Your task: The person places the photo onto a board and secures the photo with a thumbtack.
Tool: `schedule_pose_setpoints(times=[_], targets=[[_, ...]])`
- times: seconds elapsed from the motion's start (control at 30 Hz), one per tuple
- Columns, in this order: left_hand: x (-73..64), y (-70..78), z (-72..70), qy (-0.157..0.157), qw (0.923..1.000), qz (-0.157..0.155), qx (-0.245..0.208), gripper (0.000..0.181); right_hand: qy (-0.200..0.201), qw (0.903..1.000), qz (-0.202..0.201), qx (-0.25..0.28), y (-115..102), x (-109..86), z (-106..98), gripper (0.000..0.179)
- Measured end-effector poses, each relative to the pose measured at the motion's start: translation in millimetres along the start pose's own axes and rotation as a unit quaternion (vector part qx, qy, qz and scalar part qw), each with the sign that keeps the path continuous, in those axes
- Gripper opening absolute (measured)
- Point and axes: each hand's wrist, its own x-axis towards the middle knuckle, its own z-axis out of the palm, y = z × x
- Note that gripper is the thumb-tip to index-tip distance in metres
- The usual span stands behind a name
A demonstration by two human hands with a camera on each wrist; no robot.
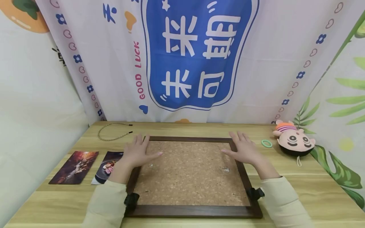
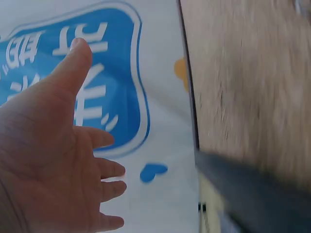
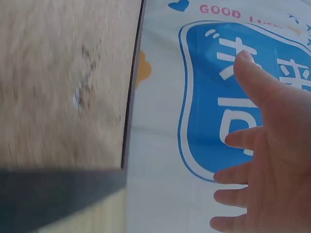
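A cork board (image 1: pixel 194 177) with a dark brown frame (image 1: pixel 194 210) lies flat on the table. My left hand (image 1: pixel 136 153) is over its far left corner, fingers spread and thumb pointing inward. Over the far right corner is my right hand (image 1: pixel 242 149), spread in the same way. In the left wrist view the left hand (image 2: pixel 53 155) holds nothing, and its fingers stand apart from the board. The right wrist view likewise shows the right hand (image 3: pixel 277 155) with bare, extended fingers. Small shiny bits, perhaps pins, sit on the cork (image 3: pixel 53 87).
Left of the board lie two photo cards, one reddish-dark (image 1: pixel 74 167) and one showing food (image 1: pixel 106 167). A thin headband (image 1: pixel 106 139) is behind them. At right are a green ring (image 1: pixel 266 143) and a plush doll (image 1: pixel 295 139). A printed curtain (image 1: pixel 119 79) hangs behind the table.
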Motion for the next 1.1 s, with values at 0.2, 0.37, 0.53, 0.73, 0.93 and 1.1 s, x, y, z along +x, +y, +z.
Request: schedule_pose_setpoints(times=[0.2,0.37,0.53,0.73,0.93,1.1], targets=[[-11.2,-32.4,-15.4,0.013,0.9998,-0.006,-0.011,0.099,0.009,0.9999,-0.007,-0.003,17,-7.8,-18,0.084],[-23.3,-62.7,-21.4,0.024,0.9992,-0.025,-0.021,0.096,0.015,0.9998,-0.016,0.004,31,-18.4,-30,0.083],[-34.4,-87.7,-20.9,0.023,0.9979,-0.042,-0.044,0.095,0.027,0.9989,-0.020,0.033,46,-28.8,-30,0.081],[-47.0,-109.6,-17.6,0.023,0.9913,-0.068,-0.110,0.099,0.046,0.9949,-0.013,0.089,67,-38.9,-13,0.074],[-55.4,-125.6,-3.1,0.036,0.9889,-0.075,-0.123,0.098,0.058,0.9881,0.025,0.140,89,-51.0,3,0.063],[-56.8,-131.5,4.4,0.032,0.9895,-0.085,-0.113,0.092,0.073,0.9741,0.078,0.199,104,-60.5,15,0.056]])
